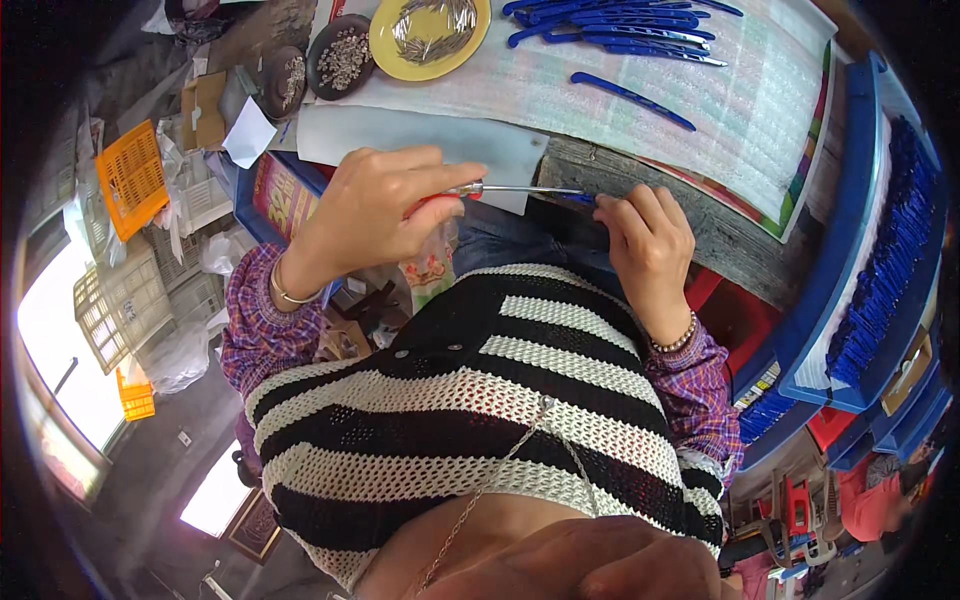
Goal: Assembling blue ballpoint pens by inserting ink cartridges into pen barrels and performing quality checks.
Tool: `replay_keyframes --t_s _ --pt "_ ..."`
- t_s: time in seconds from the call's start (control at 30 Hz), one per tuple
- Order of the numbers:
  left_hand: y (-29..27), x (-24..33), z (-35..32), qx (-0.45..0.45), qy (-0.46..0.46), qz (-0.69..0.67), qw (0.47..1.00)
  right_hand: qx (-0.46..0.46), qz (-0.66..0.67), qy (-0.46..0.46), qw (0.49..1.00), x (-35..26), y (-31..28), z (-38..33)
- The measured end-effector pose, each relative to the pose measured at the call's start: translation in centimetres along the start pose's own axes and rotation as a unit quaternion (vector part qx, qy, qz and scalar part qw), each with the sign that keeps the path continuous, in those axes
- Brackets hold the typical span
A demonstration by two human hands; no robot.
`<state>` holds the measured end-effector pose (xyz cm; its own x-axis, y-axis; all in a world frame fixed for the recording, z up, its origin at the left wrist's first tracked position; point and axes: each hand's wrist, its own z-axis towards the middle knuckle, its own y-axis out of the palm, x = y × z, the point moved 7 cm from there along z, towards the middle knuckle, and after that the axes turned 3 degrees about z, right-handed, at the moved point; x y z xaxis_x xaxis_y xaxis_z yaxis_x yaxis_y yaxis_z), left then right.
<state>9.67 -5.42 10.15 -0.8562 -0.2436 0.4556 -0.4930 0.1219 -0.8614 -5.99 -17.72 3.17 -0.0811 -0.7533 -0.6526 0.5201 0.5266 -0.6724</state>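
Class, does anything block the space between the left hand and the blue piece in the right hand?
Nothing visible. Only the screwdriver, held in the left hand, reaches toward the blue piece at the right hand; tip contact is unclear.

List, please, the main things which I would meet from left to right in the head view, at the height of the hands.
Orange plastic crate, left hand, screwdriver shaft, right hand, blue plastic bin.

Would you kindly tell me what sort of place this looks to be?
Most likely a small assembly workshop: a screwdriver is in the left hand, a yellow plate of thin metal pieces stands on the bench, and a blue bin at the right is packed with blue pieces.
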Motion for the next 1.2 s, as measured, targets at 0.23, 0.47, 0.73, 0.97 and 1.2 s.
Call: replay_keyframes --t_s 0.23,0.47,0.73,0.97,1.2 --pt "-0.5 0.4 0.6 -0.009 0.012 0.008 1.000 0.002 0.002 0.002 1.000 0.0 0.0 0.0" --pt "-1.0 0.5 1.7 -0.050 0.054 0.040 0.996 -0.017 -0.004 -0.009 1.000 -0.3 0.4 -0.3" --pt "-0.7 0.7 2.1 -0.069 0.073 0.067 0.993 -0.006 0.036 -0.003 0.999 0.5 0.4 -0.4" --pt "-1.6 0.5 1.5 -0.031 0.029 0.047 0.998 -0.007 0.036 -0.015 0.999 0.3 0.5 -0.5" --pt "-1.1 0.5 1.9 -0.055 0.053 0.061 0.995 -0.016 0.034 -0.015 0.999 0.3 0.8 -0.6"
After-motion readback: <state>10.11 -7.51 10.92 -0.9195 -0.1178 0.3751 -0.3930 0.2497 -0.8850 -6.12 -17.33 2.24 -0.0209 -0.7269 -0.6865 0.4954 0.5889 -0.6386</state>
